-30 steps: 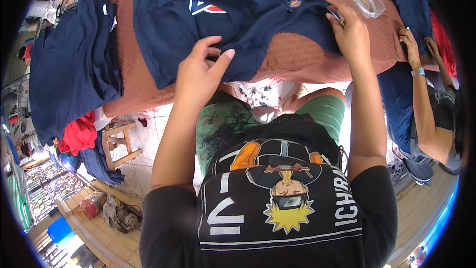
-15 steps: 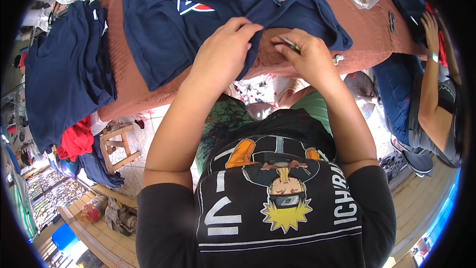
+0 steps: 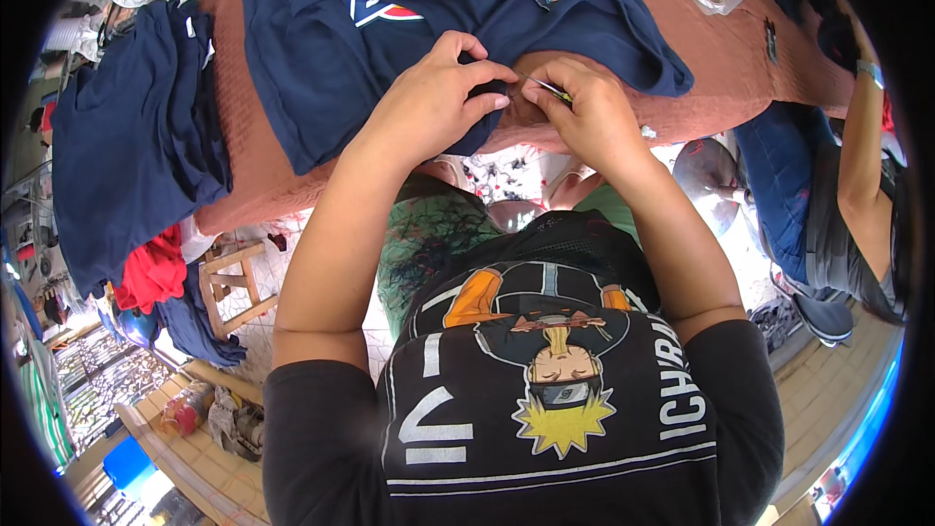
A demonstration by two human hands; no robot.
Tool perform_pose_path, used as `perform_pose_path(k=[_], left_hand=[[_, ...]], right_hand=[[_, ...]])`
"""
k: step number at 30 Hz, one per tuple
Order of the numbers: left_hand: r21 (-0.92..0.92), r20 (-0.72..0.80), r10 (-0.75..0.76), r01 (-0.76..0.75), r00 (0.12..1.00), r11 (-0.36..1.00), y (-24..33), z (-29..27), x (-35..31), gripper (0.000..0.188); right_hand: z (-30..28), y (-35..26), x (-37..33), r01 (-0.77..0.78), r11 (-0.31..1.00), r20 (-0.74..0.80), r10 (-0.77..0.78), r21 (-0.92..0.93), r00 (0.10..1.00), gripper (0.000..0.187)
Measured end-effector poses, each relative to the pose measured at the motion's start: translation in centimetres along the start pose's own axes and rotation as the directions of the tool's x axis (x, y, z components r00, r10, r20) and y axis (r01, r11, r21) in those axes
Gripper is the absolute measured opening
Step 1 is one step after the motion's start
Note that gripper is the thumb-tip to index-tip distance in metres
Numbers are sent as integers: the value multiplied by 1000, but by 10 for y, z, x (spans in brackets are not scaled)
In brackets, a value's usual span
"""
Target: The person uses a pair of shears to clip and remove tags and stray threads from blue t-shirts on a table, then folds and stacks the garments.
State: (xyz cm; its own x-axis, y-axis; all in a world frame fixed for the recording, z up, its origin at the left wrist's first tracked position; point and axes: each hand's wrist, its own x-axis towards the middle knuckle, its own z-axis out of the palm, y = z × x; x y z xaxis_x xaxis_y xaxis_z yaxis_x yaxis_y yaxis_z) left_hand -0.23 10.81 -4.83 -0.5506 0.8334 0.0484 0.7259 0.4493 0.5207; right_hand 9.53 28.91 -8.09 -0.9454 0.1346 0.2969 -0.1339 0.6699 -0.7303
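1. Two hands, the left hand [image 3: 419, 102] and the right hand [image 3: 596, 115], come close together at the upper centre of the frame.
2. The left hand pinches an edge of the navy shirt [image 3: 336, 73] between thumb and fingers.
3. The right hand grasps a thin tool [image 3: 555, 92], partly yellow-green, pointing toward the left; its exact kind is too small to tell.
4. The shirt lies across the upper centre, on a brown cover [image 3: 258, 190].
5. Upper right: a clear box [image 3: 726, 6].
6. Left side: navy clothes [image 3: 136, 136] above a red cloth [image 3: 153, 268].
7. Right edge: another person's arm [image 3: 862, 161].
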Motion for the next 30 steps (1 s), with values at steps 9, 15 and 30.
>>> perform_pose_path(k=[9, 15, 30], left_hand=[[220, -182, 218, -176, 959, 959, 2, 9, 2, 15], [11, -290, 155, -158, 944, 987, -3, 25, -2, 11], [-409, 46, -140, 147, 989, 901, -7, 4, 8, 14]], right_hand=[[0, -8, 3, -16, 999, -5, 16, 51, 1000, 12], [-10, -10, 7, -38, 998, 37, 36, 53, 999, 17], [-25, -14, -1, 61, 998, 191, -55, -22, 980, 18]])
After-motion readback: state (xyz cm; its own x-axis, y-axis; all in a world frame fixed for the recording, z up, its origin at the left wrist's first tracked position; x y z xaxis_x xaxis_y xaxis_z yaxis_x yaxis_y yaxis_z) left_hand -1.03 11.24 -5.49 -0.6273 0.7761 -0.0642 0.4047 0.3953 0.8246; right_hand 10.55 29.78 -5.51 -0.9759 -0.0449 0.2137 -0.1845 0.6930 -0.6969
